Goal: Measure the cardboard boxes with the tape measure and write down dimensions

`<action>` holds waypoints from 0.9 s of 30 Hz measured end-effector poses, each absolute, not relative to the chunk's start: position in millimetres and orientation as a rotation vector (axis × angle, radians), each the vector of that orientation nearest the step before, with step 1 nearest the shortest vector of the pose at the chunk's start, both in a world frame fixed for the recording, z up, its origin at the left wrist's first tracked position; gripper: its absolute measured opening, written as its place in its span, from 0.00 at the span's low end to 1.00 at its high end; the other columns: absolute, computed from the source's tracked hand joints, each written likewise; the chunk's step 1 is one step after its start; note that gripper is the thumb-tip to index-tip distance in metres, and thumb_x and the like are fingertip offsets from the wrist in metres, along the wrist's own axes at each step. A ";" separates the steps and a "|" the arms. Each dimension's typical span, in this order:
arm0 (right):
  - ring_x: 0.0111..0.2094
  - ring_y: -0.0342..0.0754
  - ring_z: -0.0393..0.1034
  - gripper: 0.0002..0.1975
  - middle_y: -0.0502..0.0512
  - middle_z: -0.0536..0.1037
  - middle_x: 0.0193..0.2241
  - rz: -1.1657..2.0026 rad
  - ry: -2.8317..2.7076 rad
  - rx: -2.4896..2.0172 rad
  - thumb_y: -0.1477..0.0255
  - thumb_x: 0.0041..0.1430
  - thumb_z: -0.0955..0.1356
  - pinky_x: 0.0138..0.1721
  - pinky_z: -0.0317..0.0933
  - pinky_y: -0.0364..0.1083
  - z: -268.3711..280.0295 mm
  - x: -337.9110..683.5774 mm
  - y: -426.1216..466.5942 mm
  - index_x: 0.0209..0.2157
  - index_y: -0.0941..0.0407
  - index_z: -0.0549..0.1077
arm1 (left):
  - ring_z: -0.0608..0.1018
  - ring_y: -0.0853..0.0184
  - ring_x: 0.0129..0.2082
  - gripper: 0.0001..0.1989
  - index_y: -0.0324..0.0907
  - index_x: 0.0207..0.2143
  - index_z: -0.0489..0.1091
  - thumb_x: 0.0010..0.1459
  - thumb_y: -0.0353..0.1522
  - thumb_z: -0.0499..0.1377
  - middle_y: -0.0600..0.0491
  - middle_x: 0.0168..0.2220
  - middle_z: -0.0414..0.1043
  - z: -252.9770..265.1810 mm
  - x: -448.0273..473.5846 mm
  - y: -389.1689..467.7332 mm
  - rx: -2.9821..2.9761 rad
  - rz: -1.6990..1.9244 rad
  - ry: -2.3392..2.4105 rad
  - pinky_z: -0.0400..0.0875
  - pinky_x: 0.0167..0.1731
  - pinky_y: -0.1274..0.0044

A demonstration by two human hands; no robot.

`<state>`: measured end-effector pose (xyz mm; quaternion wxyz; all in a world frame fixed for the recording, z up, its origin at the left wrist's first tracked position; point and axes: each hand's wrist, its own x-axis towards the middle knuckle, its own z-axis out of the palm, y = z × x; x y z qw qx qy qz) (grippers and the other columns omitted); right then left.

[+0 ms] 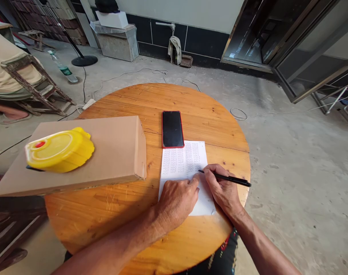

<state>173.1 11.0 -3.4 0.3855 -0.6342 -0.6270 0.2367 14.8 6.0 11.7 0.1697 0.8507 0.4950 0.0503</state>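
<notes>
My right hand [224, 189] pinches a black pen [234, 179], its tip at the handwritten rows on a white sheet of paper [201, 202]. My left hand [179, 198] rests on the lower left of the sheet. Its index finger is stretched toward the pen tip, while the other fingers bend under and are partly hidden. Columns of small writing cover the upper part of the paper. A phone [173, 130] with a dark screen and a red case lies over the sheet's top left edge.
On the left of the round wooden table [214, 114], a cardboard box [113, 145] carries a yellow plastic case [62, 149] with a red spot. A seated person [13, 65], a plastic bottle [63, 68] and a black stand base [84, 60] are beyond. Cables cross the floor.
</notes>
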 end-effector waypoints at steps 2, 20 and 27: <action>0.26 0.46 0.67 0.08 0.50 0.74 0.23 0.593 -1.611 -1.624 0.71 0.58 0.64 0.29 0.58 0.44 -2.4 173.1 10.9 0.27 0.55 0.71 | 0.81 0.60 0.30 0.13 0.45 0.48 0.69 0.62 0.30 0.53 0.54 0.33 0.80 12.6 14.8 5.7 2.413 0.142 1.404 0.67 0.24 0.73; 0.22 0.43 0.62 0.09 0.49 0.70 0.22 0.658 -1.472 -1.609 0.69 0.61 0.64 0.23 0.56 0.42 -6.5 177.7 10.9 0.28 0.55 0.70 | 0.81 0.60 0.30 0.20 0.46 0.57 0.65 0.62 0.30 0.53 0.54 0.32 0.79 14.7 15.6 5.6 2.405 0.100 1.413 0.68 0.25 0.73; 0.27 0.45 0.65 0.09 0.49 0.72 0.23 0.621 -1.526 -1.585 0.70 0.61 0.63 0.30 0.58 0.44 -5.6 176.8 11.1 0.27 0.55 0.70 | 0.81 0.60 0.31 0.20 0.46 0.57 0.64 0.63 0.31 0.53 0.53 0.33 0.79 15.5 16.5 8.3 2.384 0.086 1.408 0.69 0.26 0.73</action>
